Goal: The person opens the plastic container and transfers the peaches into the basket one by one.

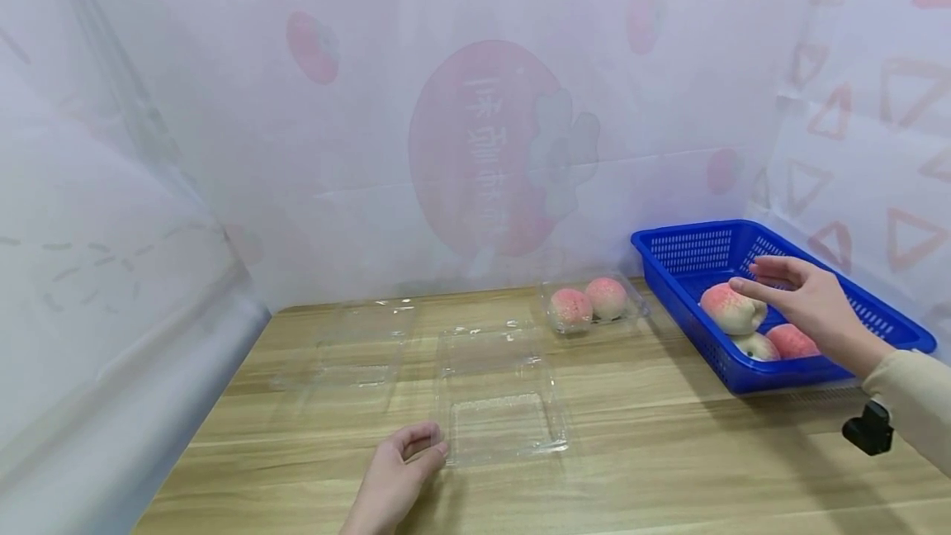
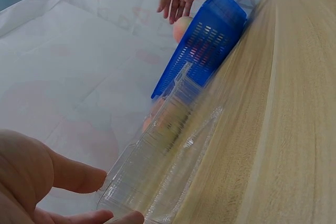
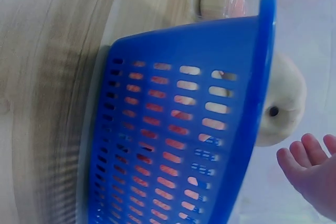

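At the near side, my left hand (image 1: 397, 469) pinches the left front corner of an open clear plastic clamshell box (image 1: 498, 428). The left wrist view has the thumb (image 2: 79, 176) and fingertips (image 2: 131, 217) at the box's edge. Over the blue basket (image 1: 691, 337) hovers my right hand (image 1: 813, 308), fingers extended and holding nothing. Just beside its fingertips a pink and cream peach (image 1: 728, 312) sits on top of other peaches (image 1: 793, 341). In the right wrist view that top peach (image 3: 289, 103) rises above the basket's rim, apart from the fingers.
A clear box with two peaches (image 1: 570, 309) stands at the back, left of the basket. Another open clear box (image 1: 357, 349) lies at the left. Pale printed sheeting (image 1: 357, 147) walls the wooden table (image 1: 639, 469) at the back and sides.
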Motion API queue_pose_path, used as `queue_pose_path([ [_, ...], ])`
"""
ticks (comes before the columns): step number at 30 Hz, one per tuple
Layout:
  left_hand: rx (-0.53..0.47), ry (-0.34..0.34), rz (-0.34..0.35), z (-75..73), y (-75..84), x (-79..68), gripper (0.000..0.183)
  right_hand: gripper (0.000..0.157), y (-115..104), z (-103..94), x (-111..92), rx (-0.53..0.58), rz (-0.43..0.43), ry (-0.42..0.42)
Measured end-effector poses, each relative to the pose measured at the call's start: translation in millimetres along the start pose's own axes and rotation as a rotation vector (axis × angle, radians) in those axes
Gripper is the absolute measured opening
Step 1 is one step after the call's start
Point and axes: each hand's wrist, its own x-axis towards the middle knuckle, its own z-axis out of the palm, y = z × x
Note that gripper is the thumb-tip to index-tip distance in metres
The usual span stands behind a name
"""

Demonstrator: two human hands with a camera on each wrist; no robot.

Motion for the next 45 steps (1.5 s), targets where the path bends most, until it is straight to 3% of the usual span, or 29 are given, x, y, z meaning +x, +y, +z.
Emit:
queue_pose_path([
  [13, 0.0, 0.018, -0.005, 0.8, -0.6, 0.6, 0.06, 0.059, -27, 3.9, -9, 0.017, -0.094, 0.035],
  [28, -0.021, 0.02, -0.008, 3.0, -1.4, -0.1, 0.056, 0.051, -64, 29.7, -16, 0.13, -0.214, -0.035],
  [32, -0.028, 0.012, -0.015, 3.5, -0.2, -0.1, 0.057, 0.047, -71, 39.5, -25, 0.187, -0.191, -0.12],
  [39, -0.056, 0.011, -0.008, 4.5, -0.8, 2.1, 0.061, 0.042, -82, 68.0, -47, 0.438, -0.108, -0.265],
  [45, -0.07, 0.013, 0.009, 3.1, -1.4, 3.6, 0.06, 0.05, -89, 107.4, -65, 0.623, 0.055, -0.362],
])
